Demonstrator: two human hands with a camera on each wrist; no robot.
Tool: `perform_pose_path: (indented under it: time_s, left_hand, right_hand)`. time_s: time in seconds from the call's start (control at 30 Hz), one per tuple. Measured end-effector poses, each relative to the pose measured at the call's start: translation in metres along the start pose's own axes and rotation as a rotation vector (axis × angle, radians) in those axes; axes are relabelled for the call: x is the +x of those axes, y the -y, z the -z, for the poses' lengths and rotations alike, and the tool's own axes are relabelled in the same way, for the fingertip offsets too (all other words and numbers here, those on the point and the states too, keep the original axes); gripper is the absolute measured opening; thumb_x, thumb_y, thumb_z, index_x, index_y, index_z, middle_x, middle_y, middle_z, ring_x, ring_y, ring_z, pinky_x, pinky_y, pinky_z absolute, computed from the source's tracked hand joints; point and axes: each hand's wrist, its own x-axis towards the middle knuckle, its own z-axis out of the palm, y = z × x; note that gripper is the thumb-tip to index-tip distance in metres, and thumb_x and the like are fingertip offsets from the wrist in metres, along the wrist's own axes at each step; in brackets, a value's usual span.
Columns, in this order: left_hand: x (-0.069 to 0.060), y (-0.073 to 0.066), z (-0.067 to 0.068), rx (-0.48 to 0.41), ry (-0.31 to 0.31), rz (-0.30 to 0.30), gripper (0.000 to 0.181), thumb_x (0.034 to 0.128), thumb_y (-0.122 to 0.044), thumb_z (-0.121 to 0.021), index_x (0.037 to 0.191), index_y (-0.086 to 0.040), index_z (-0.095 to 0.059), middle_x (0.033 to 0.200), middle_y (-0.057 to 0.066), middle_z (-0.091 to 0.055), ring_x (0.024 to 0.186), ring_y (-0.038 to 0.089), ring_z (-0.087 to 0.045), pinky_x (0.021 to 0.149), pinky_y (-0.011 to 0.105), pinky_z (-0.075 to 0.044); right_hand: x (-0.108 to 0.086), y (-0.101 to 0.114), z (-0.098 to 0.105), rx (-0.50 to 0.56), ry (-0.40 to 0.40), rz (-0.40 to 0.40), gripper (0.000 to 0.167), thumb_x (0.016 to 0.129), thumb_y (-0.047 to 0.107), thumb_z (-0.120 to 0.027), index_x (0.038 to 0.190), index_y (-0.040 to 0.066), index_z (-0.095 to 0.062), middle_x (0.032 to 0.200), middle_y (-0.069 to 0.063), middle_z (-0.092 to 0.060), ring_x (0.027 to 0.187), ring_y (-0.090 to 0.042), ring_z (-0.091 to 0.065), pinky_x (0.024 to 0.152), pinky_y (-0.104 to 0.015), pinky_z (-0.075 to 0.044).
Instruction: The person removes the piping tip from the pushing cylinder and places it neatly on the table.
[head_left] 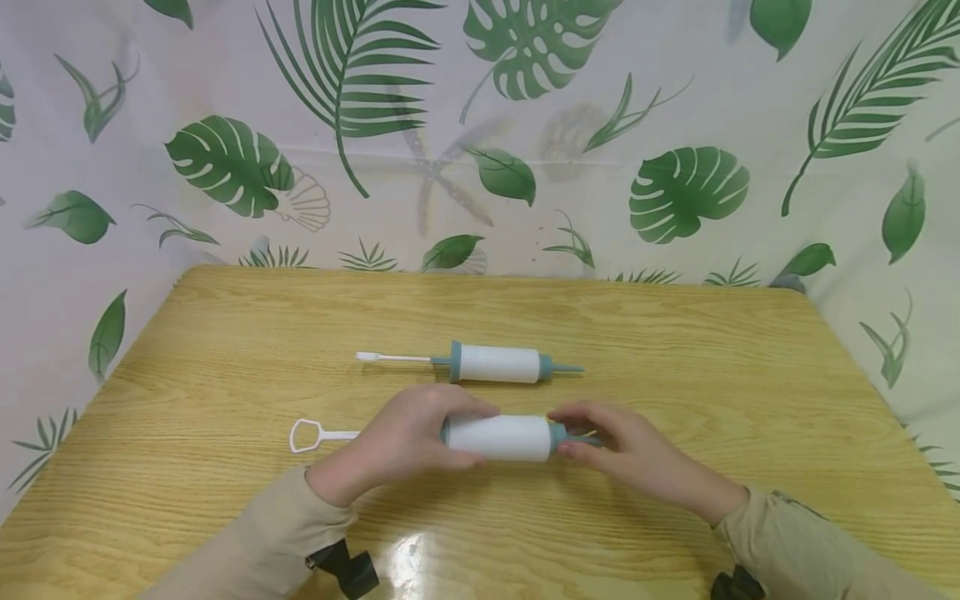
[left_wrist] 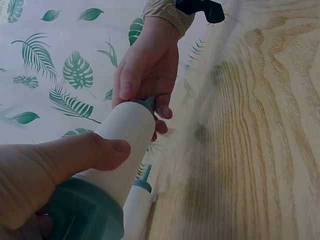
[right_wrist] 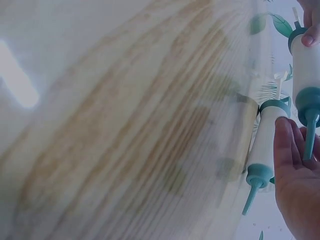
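Note:
A large white syringe with teal ends (head_left: pixel 501 438) lies crosswise between my hands, seemingly lifted off the wood. My left hand (head_left: pixel 408 435) grips its left end, with the thumb (left_wrist: pixel 107 152) along the white barrel. Out past that hand sticks a white plunger rod with a loop handle (head_left: pixel 305 436). Around the teal nozzle (right_wrist: pixel 310 135) at the other end is my right hand (head_left: pixel 637 454), its fingers loosely spread and reaching the collar. Whether they press on it is hard to see. A similar syringe (head_left: pixel 498 364) rests just behind, its nozzle also pointing right.
Both syringes are over a wood-grain table (head_left: pixel 225 333). A white cloth with green leaf prints (head_left: pixel 570 183) hangs behind the table's far edge. Dark camera mounts (head_left: pixel 345 571) sit at both sleeves.

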Motion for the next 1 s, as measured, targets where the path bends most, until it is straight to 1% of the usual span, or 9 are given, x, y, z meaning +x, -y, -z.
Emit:
perform_pose_path:
  time_s: [0.1,0.3,0.43,0.53,0.67,0.73,0.8,0.9,1.0]
  left_hand:
    - [-0.0003,-0.0003,0.0007,0.001,0.004,0.006,0.044,0.0735,-0.023,-0.082,0.115,-0.015,-0.07,0.11,-0.005,-0.068,0.097,0.011,-0.06,0.078,0.029,-0.049]
    - [-0.0006,-0.0002,0.001,0.003,0.012,-0.003,0.045,0.0727,-0.023,-0.082,0.115,-0.013,-0.07,0.112,-0.003,-0.068,0.099,0.013,-0.061,0.08,0.029,-0.049]
    - [-0.0004,-0.0001,0.0001,0.0,0.018,-0.009,0.045,0.0729,-0.023,-0.082,0.115,-0.013,-0.07,0.111,-0.002,-0.068,0.098,0.013,-0.061,0.079,0.028,-0.049]
    - [-0.0006,0.0001,-0.0003,0.003,0.018,-0.012,0.045,0.0729,-0.023,-0.083,0.115,-0.013,-0.07,0.11,-0.003,-0.068,0.097,0.012,-0.061,0.079,0.028,-0.049]
    - [-0.001,0.0003,0.0,0.014,0.014,-0.02,0.046,0.0723,-0.024,-0.083,0.115,-0.014,-0.07,0.11,-0.003,-0.068,0.098,0.011,-0.061,0.079,0.028,-0.049]
    - [-0.0009,0.0003,0.0003,0.019,0.015,-0.022,0.046,0.0722,-0.024,-0.083,0.115,-0.014,-0.07,0.111,-0.003,-0.068,0.098,0.012,-0.061,0.08,0.029,-0.049]
    - [-0.0007,0.0002,0.0004,0.019,0.017,-0.023,0.046,0.0721,-0.024,-0.083,0.115,-0.014,-0.07,0.111,-0.002,-0.068,0.098,0.012,-0.061,0.08,0.029,-0.049]
    - [-0.0007,0.0001,0.0006,0.018,0.019,-0.024,0.046,0.0719,-0.024,-0.083,0.114,-0.014,-0.07,0.111,-0.002,-0.068,0.098,0.012,-0.061,0.08,0.029,-0.049]
    - [-0.0006,0.0003,0.0005,0.017,0.02,-0.028,0.045,0.0718,-0.024,-0.083,0.114,-0.014,-0.07,0.11,-0.003,-0.068,0.098,0.011,-0.061,0.08,0.029,-0.049]
  right_hand:
    - [0.0002,-0.0002,0.0,0.014,0.027,-0.019,0.036,0.094,0.024,-0.062,0.125,0.006,-0.059,0.123,-0.008,-0.061,0.111,-0.022,-0.059,0.09,-0.03,-0.048]
    - [-0.0001,-0.0011,-0.0007,0.008,0.021,0.018,0.037,0.089,0.023,-0.069,0.121,0.007,-0.059,0.117,-0.005,-0.063,0.103,-0.017,-0.061,0.087,-0.03,-0.05]
    - [-0.0003,-0.0024,-0.0009,0.0,0.026,0.035,0.047,0.086,0.022,-0.072,0.125,0.003,-0.056,0.122,-0.008,-0.06,0.103,-0.019,-0.06,0.088,-0.032,-0.05]
    - [-0.0006,-0.0025,-0.0011,-0.019,0.038,-0.001,0.046,0.091,0.026,-0.065,0.13,0.003,-0.055,0.126,-0.007,-0.059,0.105,-0.017,-0.059,0.089,-0.032,-0.049]
    - [-0.0022,-0.0014,-0.001,-0.006,0.071,-0.069,0.038,0.098,0.028,-0.054,0.128,0.005,-0.057,0.116,-0.004,-0.064,0.1,-0.014,-0.061,0.084,-0.03,-0.05]
    - [-0.0029,-0.001,-0.001,0.013,0.082,-0.09,0.036,0.098,0.028,-0.054,0.127,0.006,-0.058,0.112,-0.002,-0.065,0.098,-0.014,-0.062,0.082,-0.029,-0.051]
    - [-0.0031,-0.0009,-0.0012,0.003,0.079,-0.094,0.035,0.097,0.029,-0.055,0.125,0.008,-0.059,0.112,0.0,-0.065,0.1,-0.013,-0.061,0.084,-0.028,-0.05]
    - [-0.003,-0.0006,-0.0016,-0.004,0.062,-0.08,0.033,0.095,0.029,-0.059,0.123,0.011,-0.06,0.112,0.001,-0.065,0.102,-0.013,-0.061,0.086,-0.029,-0.049]
    - [-0.0033,0.0003,-0.0017,-0.002,0.047,-0.054,0.034,0.092,0.027,-0.064,0.122,0.01,-0.06,0.11,0.0,-0.065,0.096,-0.014,-0.062,0.081,-0.029,-0.051]
